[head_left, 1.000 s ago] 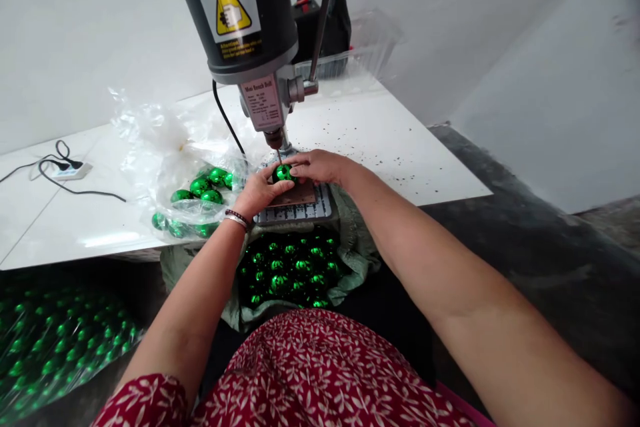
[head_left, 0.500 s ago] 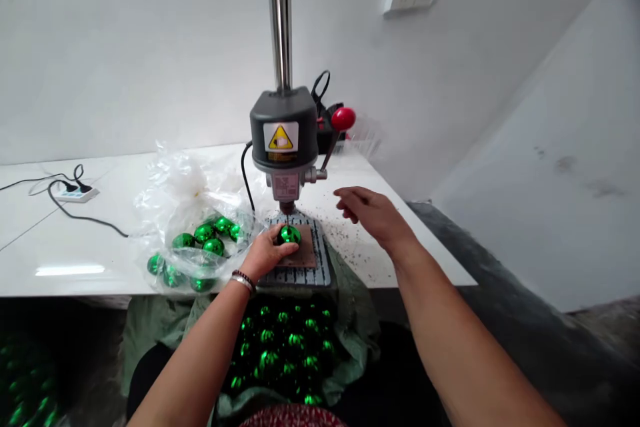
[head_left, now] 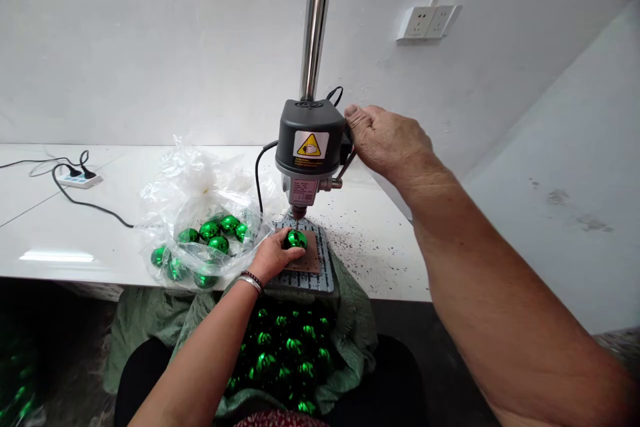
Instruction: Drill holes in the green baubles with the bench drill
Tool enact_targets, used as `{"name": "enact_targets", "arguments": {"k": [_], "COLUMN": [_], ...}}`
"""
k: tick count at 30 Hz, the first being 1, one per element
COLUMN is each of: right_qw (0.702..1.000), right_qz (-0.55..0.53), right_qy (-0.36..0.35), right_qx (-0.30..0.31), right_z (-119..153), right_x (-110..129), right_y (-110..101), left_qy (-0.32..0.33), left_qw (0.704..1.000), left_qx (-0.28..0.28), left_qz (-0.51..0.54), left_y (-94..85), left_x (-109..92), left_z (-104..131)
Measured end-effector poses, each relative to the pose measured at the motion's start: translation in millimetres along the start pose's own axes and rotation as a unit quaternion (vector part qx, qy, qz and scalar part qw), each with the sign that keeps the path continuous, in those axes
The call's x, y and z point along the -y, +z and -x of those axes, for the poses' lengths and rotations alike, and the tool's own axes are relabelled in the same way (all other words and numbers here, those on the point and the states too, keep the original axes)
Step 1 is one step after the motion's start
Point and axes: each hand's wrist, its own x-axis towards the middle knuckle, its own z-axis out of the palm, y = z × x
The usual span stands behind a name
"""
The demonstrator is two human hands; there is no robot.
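Observation:
A shiny green ball (head_left: 297, 239) rests on a brown board (head_left: 311, 260) on the base of a small drill press (head_left: 311, 137), directly under the bit. My left hand (head_left: 273, 255) grips the ball from the left, thumb in front and fingers behind. Up beside the machine's head, my right hand (head_left: 387, 140) is wrapped round the top of the feed lever (head_left: 347, 165), hiding its red knob. The bit's tip is at the top of the ball; whether it has entered cannot be made out.
A clear plastic bag (head_left: 200, 180) with several green balls lies left of the press. Many more balls (head_left: 294, 345) fill a green sack (head_left: 357, 327) below the table edge. A power strip (head_left: 80, 178) and cable lie far left. Dark shavings dot the table (head_left: 395, 253).
My right hand has moved up and taken hold of the lever's knob. My left hand still holds the ball under the bit. The view has shifted, so the press appears further right.

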Motion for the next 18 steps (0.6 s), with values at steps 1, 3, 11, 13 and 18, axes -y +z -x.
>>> {"name": "enact_targets", "arguments": {"k": [1,3,11,13,18], "right_qw": [1.0,1.0,0.998,0.997,0.99], "right_qz": [0.006,0.018,-0.016,-0.028,-0.043], "right_qy": [0.009,0.024,0.033,0.026,-0.012], "right_qx": [-0.003,-0.005,-0.044,-0.067,-0.135], "right_z": [0,5,65,77,94], "right_x": [1,2,-6,-11,-21], "right_y": [3,6,9,15,34], "left_qy": [0.0,-0.003,-0.013,-0.01,-0.008], "left_qw": [1.0,1.0,1.0,1.0,1.0], "left_qx": [0.0,0.001,0.003,0.003,0.003], "left_qz": [-0.002,-0.005,-0.014,-0.014,-0.011], "left_y": [0.3,0.8,0.3,0.4,2.2], "left_x": [0,0,-4,-4,-1], "left_z": [0,0,2,2,1]}}
